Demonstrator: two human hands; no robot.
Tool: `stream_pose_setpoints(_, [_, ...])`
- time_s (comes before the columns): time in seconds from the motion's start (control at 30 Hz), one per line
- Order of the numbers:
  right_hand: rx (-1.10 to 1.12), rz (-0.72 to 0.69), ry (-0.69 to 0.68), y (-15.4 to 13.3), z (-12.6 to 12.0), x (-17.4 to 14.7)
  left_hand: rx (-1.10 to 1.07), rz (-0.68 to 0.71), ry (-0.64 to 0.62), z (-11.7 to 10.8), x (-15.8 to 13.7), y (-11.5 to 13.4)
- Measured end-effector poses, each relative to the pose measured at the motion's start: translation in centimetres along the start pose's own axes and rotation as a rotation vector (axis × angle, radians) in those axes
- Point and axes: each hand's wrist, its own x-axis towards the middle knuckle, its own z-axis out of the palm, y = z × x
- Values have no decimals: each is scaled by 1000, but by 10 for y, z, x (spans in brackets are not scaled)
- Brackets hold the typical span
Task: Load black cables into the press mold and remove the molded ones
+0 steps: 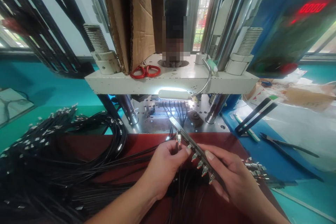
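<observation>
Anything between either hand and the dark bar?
Nothing visible: the right hand holds the dark bar directly. The left hand is at its lower-left edge, thumb by the small connectors there.

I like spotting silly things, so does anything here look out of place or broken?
Maybe the red-handled scissors: they're lying on the white machine plate, near its front edge, an odd spot for a tool. That plate's paint looks chipped too.

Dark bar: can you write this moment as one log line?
left hand: at connectors; right hand: holding dark bar; bar: slanted, connectors along edge; lamp: lit
</observation>
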Motion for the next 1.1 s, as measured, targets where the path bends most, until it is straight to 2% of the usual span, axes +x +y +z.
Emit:
stream_pose_setpoints(0.37, [-29, -19, -20, 0, 0, -1, 65, 25, -28, -4, 3, 0])
stream_pose_setpoints(0.43, [5, 1, -7, 0, 1, 0, 162, 65, -14, -5, 1, 5])
stream_pose_setpoints(0.57, [17, 31, 23, 1, 1, 0, 374, 183, 108, -10, -7, 17])
stream_pose_setpoints(0.63, [10, 36, 39, 1, 1, 1, 300, 173, 115, -12, -11, 20])
stream_pose_setpoints(0.8, [20, 30, 36, 2, 0, 2, -29, 17, 1, -15, -12, 18])
stream_pose_setpoints(0.97, [27, 17, 24, 2, -1, 1, -113, 30, 28, -17, -10, 18])
stream_pose_setpoints(1.1, [25, 37, 24, 2, 0, 1, -89, 28, 31, -21, -10, 19])
